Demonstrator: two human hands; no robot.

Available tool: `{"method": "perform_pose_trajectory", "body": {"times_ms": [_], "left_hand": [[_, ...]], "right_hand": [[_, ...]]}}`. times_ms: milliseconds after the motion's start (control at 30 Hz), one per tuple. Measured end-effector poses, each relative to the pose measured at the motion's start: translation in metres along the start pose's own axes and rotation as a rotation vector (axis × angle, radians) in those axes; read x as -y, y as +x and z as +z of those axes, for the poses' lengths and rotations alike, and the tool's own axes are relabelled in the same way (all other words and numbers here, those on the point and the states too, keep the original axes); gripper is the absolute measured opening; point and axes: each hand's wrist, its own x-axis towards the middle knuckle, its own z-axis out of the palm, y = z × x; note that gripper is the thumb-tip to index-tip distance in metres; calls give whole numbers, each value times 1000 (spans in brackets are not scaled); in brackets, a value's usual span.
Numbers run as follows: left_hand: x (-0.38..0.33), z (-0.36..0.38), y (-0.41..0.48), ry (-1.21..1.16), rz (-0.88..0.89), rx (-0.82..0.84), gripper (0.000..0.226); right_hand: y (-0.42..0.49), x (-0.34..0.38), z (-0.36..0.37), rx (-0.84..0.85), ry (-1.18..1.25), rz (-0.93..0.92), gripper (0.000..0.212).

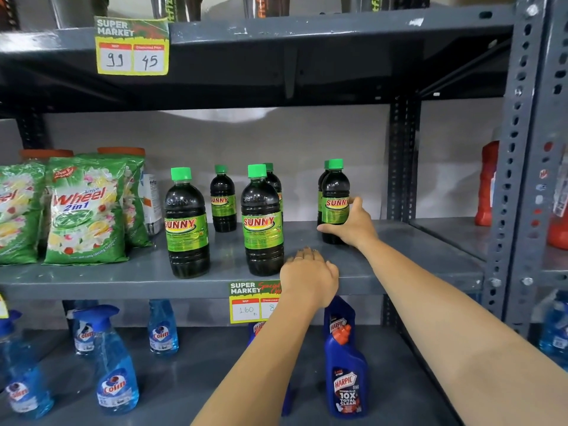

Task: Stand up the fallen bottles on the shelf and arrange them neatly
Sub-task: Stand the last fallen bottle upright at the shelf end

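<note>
Several dark Sunny bottles with green caps stand upright on the grey middle shelf (123, 276). Two large ones stand in front, the left large bottle (186, 224) and the middle large bottle (262, 221). Smaller ones stand behind, a small back bottle (222, 199) and another half hidden behind the middle large bottle. My right hand (353, 224) grips the right bottle (335, 195) around its lower body, upright on the shelf, with one more bottle just behind it. My left hand (309, 273) rests palm down on the shelf's front edge, holding nothing.
Green Wheel detergent bags (84, 210) fill the shelf's left end. A price tag (253, 301) hangs on the front edge. Blue Colin spray bottles (113, 370) and Harpic bottles (345, 373) stand on the lower shelf. A grey perforated upright (507, 192) bounds the right side, with a red bottle (487, 184) beyond.
</note>
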Motion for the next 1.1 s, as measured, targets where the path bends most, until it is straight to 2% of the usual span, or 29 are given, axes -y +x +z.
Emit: {"method": "perform_pose_trajectory", "body": {"times_ms": [133, 267, 300, 333, 433, 467, 900, 1100], "left_hand": [[0, 1, 0, 9, 5, -15, 58], [0, 2, 0, 22, 1, -13, 58], [0, 3, 1, 23, -1, -15, 58], [0, 3, 1, 24, -3, -19, 57], [-1, 2, 1, 23, -3, -25, 57], [-1, 1, 0, 18, -3, -21, 56], [-3, -6, -1, -18, -26, 40, 58], [-5, -8, -4, -21, -36, 27, 58]], "right_hand": [[-3, 4, 0, -18, -83, 7, 88], [3, 7, -5, 34, 83, 140, 120], [4, 8, -6, 38, 132, 178, 121], [6, 7, -7, 45, 145, 195, 115], [5, 7, -9, 68, 110, 200, 75], [4, 8, -9, 61, 97, 195, 70], [-69, 18, -44, 16, 30, 31, 70], [-98, 17, -50, -30, 123, 4, 64]]}}
